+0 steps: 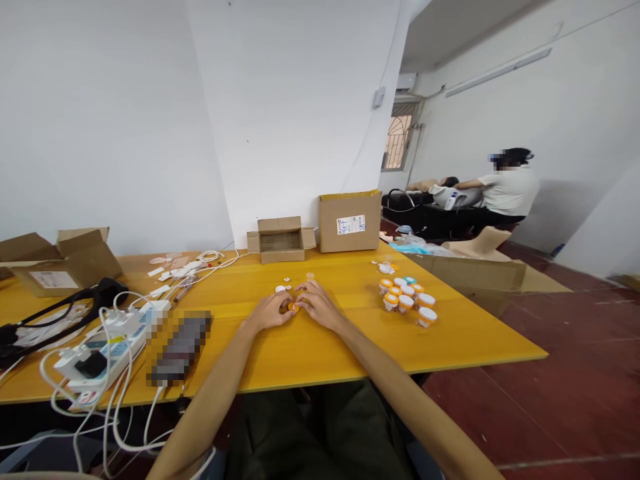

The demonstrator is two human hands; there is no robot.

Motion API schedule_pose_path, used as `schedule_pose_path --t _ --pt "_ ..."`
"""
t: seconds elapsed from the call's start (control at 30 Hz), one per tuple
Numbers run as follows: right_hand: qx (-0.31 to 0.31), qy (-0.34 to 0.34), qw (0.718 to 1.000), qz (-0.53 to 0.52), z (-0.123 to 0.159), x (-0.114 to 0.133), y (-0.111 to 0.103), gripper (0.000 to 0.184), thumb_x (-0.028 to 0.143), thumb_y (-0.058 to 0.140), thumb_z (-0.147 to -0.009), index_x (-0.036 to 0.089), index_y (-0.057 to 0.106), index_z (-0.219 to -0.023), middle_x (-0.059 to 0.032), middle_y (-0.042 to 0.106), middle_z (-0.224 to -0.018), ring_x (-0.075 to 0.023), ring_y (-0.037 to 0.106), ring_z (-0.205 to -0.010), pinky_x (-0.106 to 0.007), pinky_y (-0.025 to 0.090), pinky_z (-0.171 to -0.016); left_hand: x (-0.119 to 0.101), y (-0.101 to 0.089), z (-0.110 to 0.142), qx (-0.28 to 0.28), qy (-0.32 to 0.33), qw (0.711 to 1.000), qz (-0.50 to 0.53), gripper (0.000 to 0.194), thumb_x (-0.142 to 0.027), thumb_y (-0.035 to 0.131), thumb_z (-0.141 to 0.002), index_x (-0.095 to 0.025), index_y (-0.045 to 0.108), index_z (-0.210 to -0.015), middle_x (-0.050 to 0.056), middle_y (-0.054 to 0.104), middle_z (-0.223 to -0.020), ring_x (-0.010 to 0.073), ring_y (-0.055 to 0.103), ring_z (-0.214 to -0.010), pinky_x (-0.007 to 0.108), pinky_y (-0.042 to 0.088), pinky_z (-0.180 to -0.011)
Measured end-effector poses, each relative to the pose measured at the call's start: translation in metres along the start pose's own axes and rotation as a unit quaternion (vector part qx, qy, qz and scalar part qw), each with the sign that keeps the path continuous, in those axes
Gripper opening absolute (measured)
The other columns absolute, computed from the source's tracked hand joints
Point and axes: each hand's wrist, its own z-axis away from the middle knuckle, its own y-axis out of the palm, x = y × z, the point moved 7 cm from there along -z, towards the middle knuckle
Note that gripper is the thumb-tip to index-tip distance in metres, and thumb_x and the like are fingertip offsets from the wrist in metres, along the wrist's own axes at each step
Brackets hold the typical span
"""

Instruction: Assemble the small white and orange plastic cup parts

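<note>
A small orange ring-shaped lid (293, 307) is between my two hands, just above or on the yellow table. My left hand (270, 312) is closed, its thumb and fingers round the lid's left side. From the other side, the fingers of my right hand (319, 305) are bent in and grip the lid. My fingers hide part of it. A white disc (280, 289) and small white pieces (287, 279) lie just beyond my left hand. Behind my right hand stands a small clear container (310, 275).
Several small jars (405, 301) with orange, white or teal lids cluster at right. An open carton (281, 241) and a closed carton (350, 223) stand at the back. A power strip (117, 350), cables and a phone (181, 348) lie left. Another person (510, 190) sits far right.
</note>
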Motion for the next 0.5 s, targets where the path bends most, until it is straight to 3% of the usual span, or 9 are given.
schedule_pose_path --t 0.5 --pt "0.018 0.005 1.0 0.007 0.0003 -0.0019 0.0056 0.013 0.018 0.059 -0.091 0.023 0.068 -0.083 -0.0078 0.061 -0.113 -0.0231 0.054 -0.106 -0.042 0.044 -0.093 0.0032 0.004 -0.0009 -0.005 0.021 1.0 -0.002 0.019 -0.039 0.054 -0.086 -0.021 0.061 -0.089 -0.002 0.054 -0.071 0.0146 0.048 -0.065 0.027 0.04 -0.064"
